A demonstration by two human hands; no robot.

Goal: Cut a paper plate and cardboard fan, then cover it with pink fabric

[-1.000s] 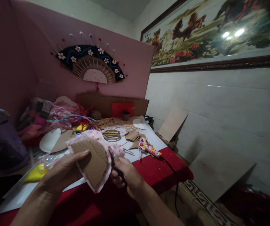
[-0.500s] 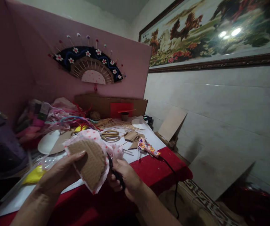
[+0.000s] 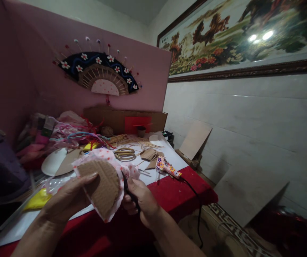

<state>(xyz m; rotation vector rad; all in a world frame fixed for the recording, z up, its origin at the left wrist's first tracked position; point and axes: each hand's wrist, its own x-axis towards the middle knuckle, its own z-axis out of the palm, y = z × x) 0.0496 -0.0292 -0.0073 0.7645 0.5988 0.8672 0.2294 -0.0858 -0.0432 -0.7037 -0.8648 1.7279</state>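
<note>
My left hand grips a half-round piece of cardboard by its left side, thumb lying on the brown face. White cloth with red dots backs the cardboard and sticks out past its curved edge. In my right hand is a pair of black-handled scissors, fingers wrapped round the handles. The dark blades point up and touch the cloth at the right of the cardboard; whether they are parted cannot be made out.
A flower-patterned glue gun with a black cord lies on the red tablecloth. Behind the cloth are gold-handled scissors, cardboard scraps and thin sticks. Craft materials are heaped at the left. A decorated fan hangs on the pink panel.
The view has shifted slightly, so the scene sits a little further left. Both hands keep their holds; the scissors have moved slightly along the dotted cloth's edge.
</note>
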